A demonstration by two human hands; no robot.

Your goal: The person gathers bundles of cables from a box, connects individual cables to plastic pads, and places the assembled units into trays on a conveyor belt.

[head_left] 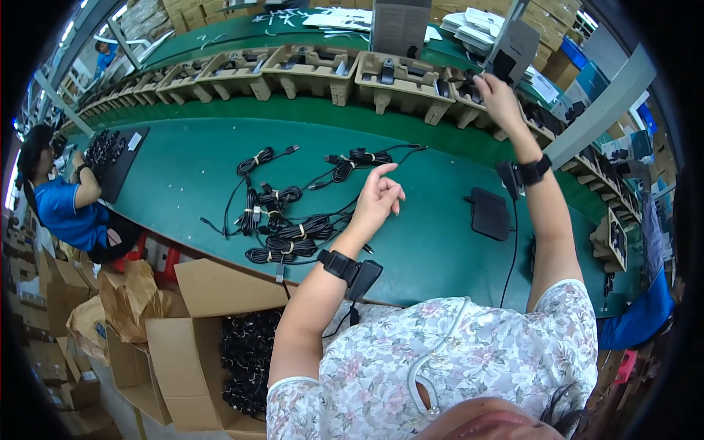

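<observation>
My left hand (378,196) hovers over the green table beside several black cable bundles (299,229). Its index finger is stretched out, the others are loosely bent, and nothing shows in it. Each bundle is coiled and tied with a tan band. Stretched toward the far right, my right hand (499,99) is at a brown moulded tray (467,110), fingers drawn together beside something small and dark. What they hold, if anything, I cannot make out. The neighbouring moulded tray (400,92) contains dark devices.
A row of moulded trays (235,77) curves along the far side. One black pad (489,213) lies on the table (433,253) at right. Below the left edge, an opened carton (183,367) contains many black cables. A co-worker (66,202) in blue sits far left; a metal post (609,103) slants at right.
</observation>
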